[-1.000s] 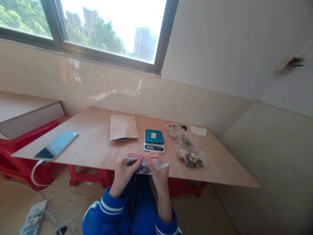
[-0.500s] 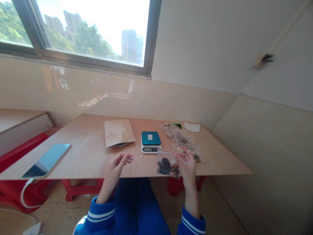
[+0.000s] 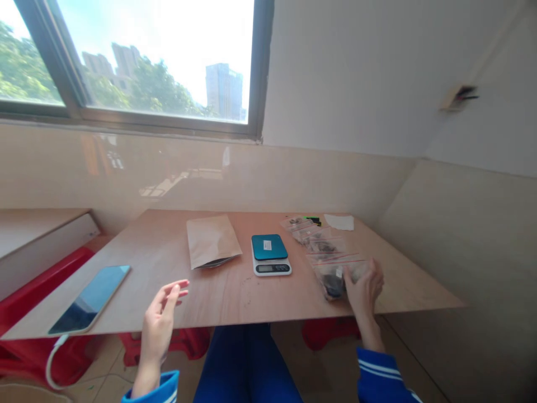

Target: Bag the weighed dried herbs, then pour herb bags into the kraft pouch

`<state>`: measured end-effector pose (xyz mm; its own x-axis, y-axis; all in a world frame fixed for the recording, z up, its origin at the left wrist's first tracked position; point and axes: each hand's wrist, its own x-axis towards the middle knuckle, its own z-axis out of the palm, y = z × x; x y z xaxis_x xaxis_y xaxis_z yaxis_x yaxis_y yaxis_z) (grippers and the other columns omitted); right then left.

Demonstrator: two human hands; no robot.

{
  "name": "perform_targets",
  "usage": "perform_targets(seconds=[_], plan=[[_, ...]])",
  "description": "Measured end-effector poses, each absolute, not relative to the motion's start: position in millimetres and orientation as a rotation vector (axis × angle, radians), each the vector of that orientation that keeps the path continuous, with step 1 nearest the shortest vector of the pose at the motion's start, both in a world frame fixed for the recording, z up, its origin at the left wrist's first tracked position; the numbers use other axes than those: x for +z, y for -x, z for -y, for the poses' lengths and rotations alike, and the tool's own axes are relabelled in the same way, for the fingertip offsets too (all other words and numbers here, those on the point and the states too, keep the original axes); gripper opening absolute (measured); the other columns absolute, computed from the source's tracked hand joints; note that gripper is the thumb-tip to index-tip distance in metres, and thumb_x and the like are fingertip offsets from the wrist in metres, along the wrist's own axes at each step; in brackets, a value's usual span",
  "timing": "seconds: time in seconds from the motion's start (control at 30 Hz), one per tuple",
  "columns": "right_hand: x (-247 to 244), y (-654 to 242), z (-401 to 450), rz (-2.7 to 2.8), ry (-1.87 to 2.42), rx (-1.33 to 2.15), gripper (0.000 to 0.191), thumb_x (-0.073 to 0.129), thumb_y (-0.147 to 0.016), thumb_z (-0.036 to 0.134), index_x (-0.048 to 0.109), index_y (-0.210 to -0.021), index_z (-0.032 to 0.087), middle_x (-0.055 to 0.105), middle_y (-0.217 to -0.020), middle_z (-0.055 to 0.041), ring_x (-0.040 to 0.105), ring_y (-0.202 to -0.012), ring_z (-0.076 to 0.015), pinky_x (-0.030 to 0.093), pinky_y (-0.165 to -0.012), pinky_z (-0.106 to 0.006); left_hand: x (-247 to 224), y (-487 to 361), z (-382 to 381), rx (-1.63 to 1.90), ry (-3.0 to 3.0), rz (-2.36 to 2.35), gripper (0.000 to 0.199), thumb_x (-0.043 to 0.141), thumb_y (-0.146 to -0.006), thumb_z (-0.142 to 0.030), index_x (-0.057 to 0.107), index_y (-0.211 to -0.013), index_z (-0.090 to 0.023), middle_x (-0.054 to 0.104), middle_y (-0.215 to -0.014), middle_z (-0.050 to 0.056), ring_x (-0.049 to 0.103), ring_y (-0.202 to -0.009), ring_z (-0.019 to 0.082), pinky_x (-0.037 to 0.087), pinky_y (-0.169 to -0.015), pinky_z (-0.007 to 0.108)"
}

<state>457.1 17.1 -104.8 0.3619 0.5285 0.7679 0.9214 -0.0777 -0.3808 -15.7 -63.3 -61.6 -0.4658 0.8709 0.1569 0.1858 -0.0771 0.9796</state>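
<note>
My left hand (image 3: 161,313) is raised near the table's front edge, fingers apart, holding nothing. At the front right, my right hand (image 3: 364,282) has its fingers at the right side of a clear zip bag (image 3: 333,280) with dark pieces inside; the bag lies at the near end of a row of similar bags (image 3: 308,232). Whether the fingers still grip it is unclear. A kitchen scale (image 3: 271,254) with a blue-green top and a small white label stands mid-table, nothing else on it. Left of the scale lies a brown paper pouch (image 3: 213,240), its mouth slightly parted toward me.
A phone (image 3: 91,299) with a white cable lies at the table's left. White paper (image 3: 339,222) and a green and black item (image 3: 312,220) lie at the back right. Red stools (image 3: 331,331) are under the table (image 3: 403,274), below the window.
My right hand has carried the bag of dark pieces rightward onto the table beside the other bags. My left hand has moved left, away from the scale. The view has shifted slightly.
</note>
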Motion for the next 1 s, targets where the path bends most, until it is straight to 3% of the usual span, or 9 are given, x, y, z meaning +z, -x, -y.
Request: perform_targets(seconds=[0.07,0.13,0.27,0.4,0.6,0.8,1.0], plan=[[-124.5,-451.2,-19.5,1.406,1.736,-0.487,0.061,0.036,-0.091,0.051,0.046,-0.133,0.007,0.041,-0.141,-0.0275,0.039,-0.131,-0.0375,0.037,-0.1,-0.059,-66.9,34.7,68.9,1.631,-1.088,-1.828,0.042,0.05,-0.083,-0.052,0.063,-0.108,-0.021,0.065,-0.117,0.009,0.062,-0.104,0.026,0.046,-0.095,0.043],[-141.6,-451.6,-24.4,1.456,1.745,-0.426,0.061,0.027,-0.092,0.052,0.056,-0.124,0.008,0.049,-0.134,-0.0261,0.046,-0.126,-0.0368,0.04,-0.098,-0.057,-68.7,56.1,75.5,1.612,-1.076,-2.062,0.043,0.047,-0.084,-0.05,0.061,-0.115,-0.023,0.062,-0.122,0.009,0.059,-0.11,0.028,0.042,-0.101,0.046],[-158.5,-463.1,-33.0,1.449,1.759,-0.404,0.067,0.025,-0.09,0.053,0.059,-0.12,0.004,0.054,-0.129,-0.0282,0.047,-0.126,-0.039,0.039,-0.101,-0.057,-63.5,104.0,82.4,1.453,-1.188,-2.482,0.05,0.044,-0.084,-0.05,0.056,-0.123,-0.02,0.057,-0.126,0.014,0.055,-0.115,0.033,0.043,-0.1,0.048],[-157.2,-467.7,-32.6,1.455,1.777,-0.367,0.07,0.024,-0.088,0.055,0.06,-0.121,0.004,0.055,-0.129,-0.029,0.045,-0.129,-0.0403,0.037,-0.103,-0.056,-56.4,149.6,70.4,1.095,-1.221,-2.761,0.069,0.048,-0.08,-0.053,0.044,-0.134,-0.01,0.05,-0.133,0.023,0.05,-0.122,0.04,0.041,-0.099,0.052],[-150.6,-462.5,-26.2,1.39,1.857,-0.279,0.078,0.022,-0.086,0.059,0.057,-0.127,0.004,0.051,-0.134,-0.0278,0.043,-0.132,-0.0386,0.035,-0.106,-0.051,-61.0,184.0,42.1,0.543,-1.19,-2.753,0.095,0.044,-0.078,-0.065,0.027,-0.142,0.003,0.047,-0.132,0.034,0.044,-0.125,0.049,0.034,-0.1,0.061],[-151.5,-466.4,-26.6,1.42,1.861,-0.312,0.082,0.02,-0.084,0.061,0.058,-0.126,0.002,0.053,-0.132,-0.0288,0.045,-0.13,-0.0386,0.037,-0.106,-0.048,-66.6,189.0,24.8,0.413,-1.174,-2.766,0.091,0.045,-0.078,-0.056,0.023,-0.145,0.001,0.042,-0.14,0.032,0.04,-0.129,0.047,0.035,-0.101,0.057],[-155.8,-470.9,-28.2,1.405,1.871,-0.306,0.075,0.021,-0.083,0.06,0.058,-0.126,0.011,0.056,-0.13,-0.0236,0.046,-0.13,-0.0373,0.038,-0.105,-0.051,-65.9,190.0,15.7,0.472,-1.247,-2.77,0.084,0.049,-0.077,-0.05,0.029,-0.143,-0.001,0.046,-0.137,0.031,0.039,-0.131,0.044,0.033,-0.103,0.055]])
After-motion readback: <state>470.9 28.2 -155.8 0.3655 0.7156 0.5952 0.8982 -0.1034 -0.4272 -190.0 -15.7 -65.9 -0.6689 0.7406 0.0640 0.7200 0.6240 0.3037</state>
